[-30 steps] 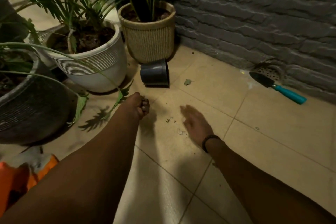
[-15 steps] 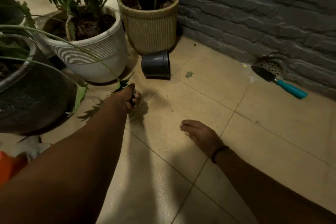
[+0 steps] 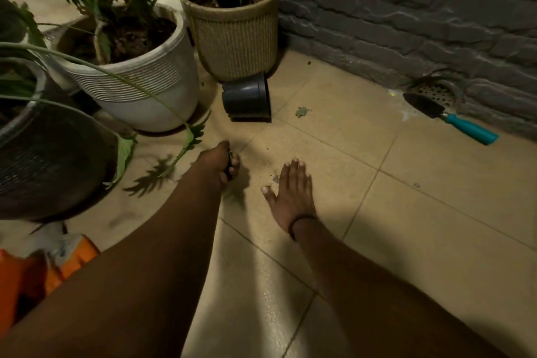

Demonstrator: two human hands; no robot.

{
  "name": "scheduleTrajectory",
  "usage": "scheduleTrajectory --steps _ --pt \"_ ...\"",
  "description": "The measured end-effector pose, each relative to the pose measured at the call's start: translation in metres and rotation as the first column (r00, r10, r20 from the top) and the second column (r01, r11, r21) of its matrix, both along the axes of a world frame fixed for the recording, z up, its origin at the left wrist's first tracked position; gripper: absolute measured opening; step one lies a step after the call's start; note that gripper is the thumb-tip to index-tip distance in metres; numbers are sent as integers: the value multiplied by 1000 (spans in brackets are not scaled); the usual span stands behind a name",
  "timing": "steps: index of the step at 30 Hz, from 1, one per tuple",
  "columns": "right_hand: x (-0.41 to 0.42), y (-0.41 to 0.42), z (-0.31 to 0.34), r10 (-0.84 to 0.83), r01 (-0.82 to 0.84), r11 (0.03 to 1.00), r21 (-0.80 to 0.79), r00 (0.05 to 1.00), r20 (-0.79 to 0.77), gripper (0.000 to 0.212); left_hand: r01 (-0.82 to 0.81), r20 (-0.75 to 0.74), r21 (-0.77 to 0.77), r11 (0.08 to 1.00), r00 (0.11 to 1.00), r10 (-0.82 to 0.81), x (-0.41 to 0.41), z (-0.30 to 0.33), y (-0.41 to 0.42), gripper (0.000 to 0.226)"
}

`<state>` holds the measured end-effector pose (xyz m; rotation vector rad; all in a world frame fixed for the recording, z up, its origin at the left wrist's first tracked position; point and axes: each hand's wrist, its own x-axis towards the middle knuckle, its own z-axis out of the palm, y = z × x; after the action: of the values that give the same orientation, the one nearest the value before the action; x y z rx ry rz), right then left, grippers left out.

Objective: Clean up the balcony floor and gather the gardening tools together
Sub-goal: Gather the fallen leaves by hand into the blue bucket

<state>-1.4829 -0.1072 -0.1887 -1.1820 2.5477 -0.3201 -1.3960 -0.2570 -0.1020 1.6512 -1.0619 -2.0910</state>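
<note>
Hands reach over the tiled floor [image 3: 421, 241]: right hand [image 3: 292, 193] flat, fingers spread, beside soil crumbs [image 3: 273, 179]; left hand [image 3: 218, 161] curled around something small and dark. Beyond them lies a tipped grey pot [image 3: 247, 99]; far right, by the wall, a teal-handled trowel [image 3: 449, 118].

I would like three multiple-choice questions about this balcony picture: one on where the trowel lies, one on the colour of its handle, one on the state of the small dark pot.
1. Where does the trowel lie?
A. inside the white pot
B. on the floor by the grey wall, near the drain
C. in the right hand

2. What colour is its handle?
A. teal
B. red
C. yellow

3. How is the small dark pot?
A. upright, with a plant
B. tipped on its side
C. held in the left hand

Answers:
1 B: the blade lies at the drain grate, apart from both hands.
2 A: the grip is teal against the tiles.
3 B: it lies on its side below the woven pot.
</note>
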Motion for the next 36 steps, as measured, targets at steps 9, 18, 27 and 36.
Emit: scheduleTrajectory --steps 9,18,27,36 --pt "-160 102 -12 -748 745 664 -67 663 -27 76 -83 -63 94 992 994 89 29 -49 -11 52" --pt "-123 -50 -2 19 1 968 -250 997 80 61 -158 -170 20 987 972 160 23 -75 -11 46" --pt "-187 -107 -6 319 -299 929 -219 946 63 47 -253 -148 -150 956 962 231 19 -84 -6 31" --pt "-61 -38 -7 604 -600 780 -180 796 -35 65 -166 -186 -112 980 972 143 33 -91 -15 37"
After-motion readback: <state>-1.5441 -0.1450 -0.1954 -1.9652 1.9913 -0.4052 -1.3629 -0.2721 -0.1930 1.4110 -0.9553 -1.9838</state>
